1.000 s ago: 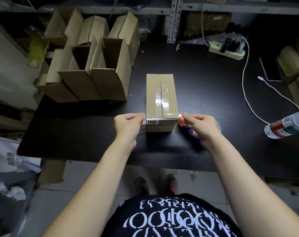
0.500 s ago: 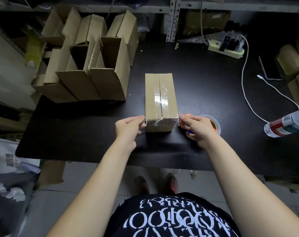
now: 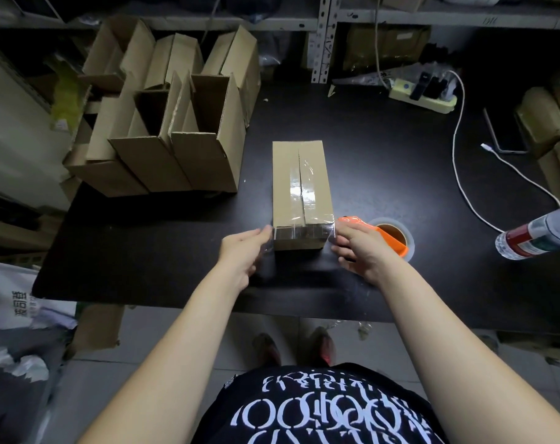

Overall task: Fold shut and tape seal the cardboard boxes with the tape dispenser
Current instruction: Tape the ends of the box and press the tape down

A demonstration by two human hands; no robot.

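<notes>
The left hand (image 3: 242, 251) has its fingers stretched out fairly flat. The tips are against the near-left corner of the closed brown cardboard box (image 3: 299, 187), right where the end of the shiny clear tape strip (image 3: 304, 232) wraps round. The right hand (image 3: 357, 248) mirrors it at the near-right corner, fingers loosely bent toward the box wall. Can't tell if it's only pressing the tape end down or also has hold of something underneath.

So the box sits directly between the two hands, near end level with the fingertips, the rest running away from the person. Looks like the smoothing-down step: the long top seam is already taped, and the cross strip over the near edge is getting pressed flat at both ends.

Just past the right hand lies the orange plastic tape dispenser with its roll (image 3: 389, 235) — touching it or not, hard to say. Next move probably means pressing the loose ends tight, then grabbing one from the cluster of open-flapped cardboard boxes (image 3: 176, 145) well beyond the left hand on the black table (image 3: 137, 251).
</notes>
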